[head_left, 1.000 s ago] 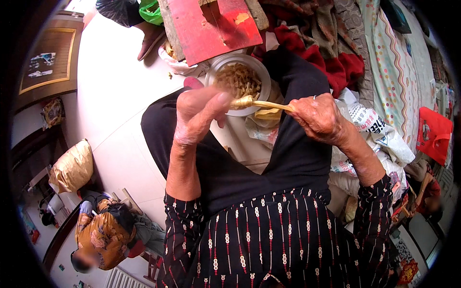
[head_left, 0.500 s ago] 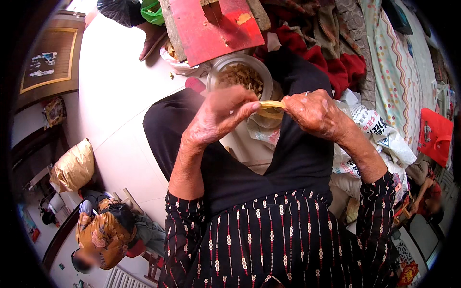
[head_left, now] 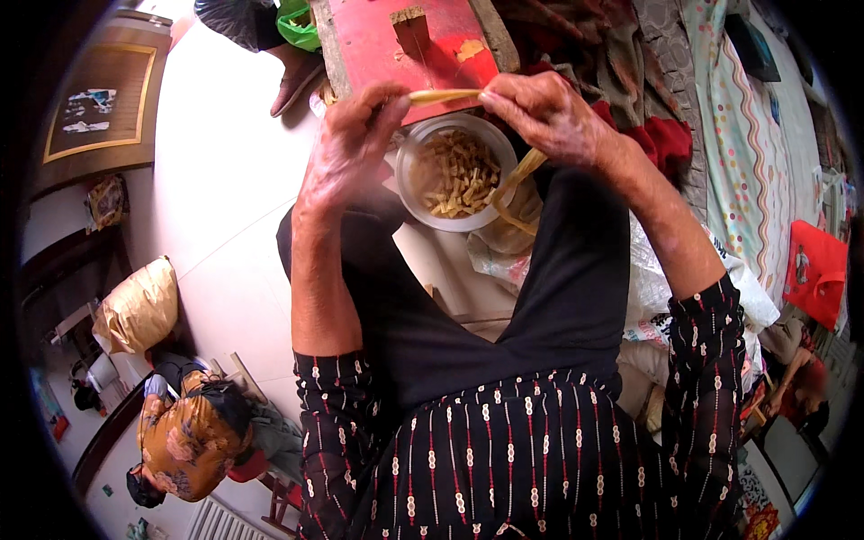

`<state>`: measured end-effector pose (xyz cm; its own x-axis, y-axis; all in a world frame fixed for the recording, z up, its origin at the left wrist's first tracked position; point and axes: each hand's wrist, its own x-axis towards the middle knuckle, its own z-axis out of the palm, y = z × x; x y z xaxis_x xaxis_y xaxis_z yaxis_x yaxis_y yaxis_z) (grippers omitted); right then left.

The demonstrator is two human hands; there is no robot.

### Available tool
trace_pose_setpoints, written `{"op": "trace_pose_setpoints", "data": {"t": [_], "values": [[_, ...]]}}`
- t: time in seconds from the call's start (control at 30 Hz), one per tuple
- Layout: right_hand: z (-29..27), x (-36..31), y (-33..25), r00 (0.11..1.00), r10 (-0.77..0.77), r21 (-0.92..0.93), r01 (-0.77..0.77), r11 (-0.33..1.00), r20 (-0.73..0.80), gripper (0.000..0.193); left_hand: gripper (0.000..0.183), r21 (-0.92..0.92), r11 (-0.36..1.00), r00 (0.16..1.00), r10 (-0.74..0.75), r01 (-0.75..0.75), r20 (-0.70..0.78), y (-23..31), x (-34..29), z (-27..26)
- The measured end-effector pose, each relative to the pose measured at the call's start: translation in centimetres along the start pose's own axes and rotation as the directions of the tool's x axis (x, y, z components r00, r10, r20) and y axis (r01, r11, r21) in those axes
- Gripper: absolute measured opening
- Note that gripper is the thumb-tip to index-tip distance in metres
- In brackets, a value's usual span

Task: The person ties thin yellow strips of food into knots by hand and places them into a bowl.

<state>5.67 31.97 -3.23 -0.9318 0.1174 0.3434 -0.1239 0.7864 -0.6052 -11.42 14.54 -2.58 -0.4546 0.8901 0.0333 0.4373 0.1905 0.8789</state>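
Both hands are raised over the near edge of a red board, closed on a long pale-yellow strip (head_left: 445,95) that runs taut between them. My left hand (head_left: 346,148) pinches one end; its edges are slightly blurred. My right hand (head_left: 549,112) grips the strip a little farther along, and the loose tail (head_left: 520,186) hangs down from it in a bend beside the bowl. Below the hands, a round whitish bowl (head_left: 416,202) holds many short yellow-brown cut pieces (head_left: 459,171). A small brown wooden block (head_left: 411,34) stands upright on the red board (head_left: 369,45).
A person's shoe (head_left: 297,83) and a green plastic bag (head_left: 297,25) are at the far left. White printed sacks (head_left: 652,279) lie by my right thigh, below dark red cloth (head_left: 657,135). A person in an orange floral top (head_left: 193,436) sits at lower left.
Both hands have moved away from me, from over my lap up to the red board, carrying the strip. They are wider apart, and the bowl's contents show more fully.
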Motion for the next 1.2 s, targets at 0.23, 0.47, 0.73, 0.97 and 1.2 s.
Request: {"op": "trace_pose_setpoints", "data": {"t": [0.23, 0.47, 0.73, 0.97, 1.2], "values": [[0.9, 2.7, 3.3, 1.000, 0.014, -0.031, -0.014, 0.999, -0.005, 0.023, 0.023, 0.045, 0.999, 0.997, 0.015, -0.012, -0.072, -2.5, 3.2, 0.8], [0.7, 3.7, 4.2, 0.962, 0.244, 0.215, -0.267, 0.940, 0.126, 0.028, 0.023, 0.017, 0.999, 0.993, 0.031, -0.030, -0.110, -3.5, 4.1, 0.9], [1.7, 3.6, 6.7, 0.978, 0.176, 0.272, -0.202, 0.941, 0.116, 0.022, 0.024, 0.078, 0.994, 0.984, 0.083, -0.071, -0.155, -4.2, 4.6, 1.5], [1.9, 1.8, 6.5, 0.979, 0.190, 0.101, -0.197, 0.975, 0.074, 0.019, 0.023, 0.373, 0.926, 0.991, -0.015, 0.065, -0.135, -3.6, 4.0, 2.7], [0.0, -2.7, 3.9, 0.994, 0.095, 0.054, -0.098, 0.994, 0.057, 0.008, 0.033, 0.285, 0.957, 0.996, -0.075, 0.058, 0.049, -1.8, 1.7, 2.7]]}}
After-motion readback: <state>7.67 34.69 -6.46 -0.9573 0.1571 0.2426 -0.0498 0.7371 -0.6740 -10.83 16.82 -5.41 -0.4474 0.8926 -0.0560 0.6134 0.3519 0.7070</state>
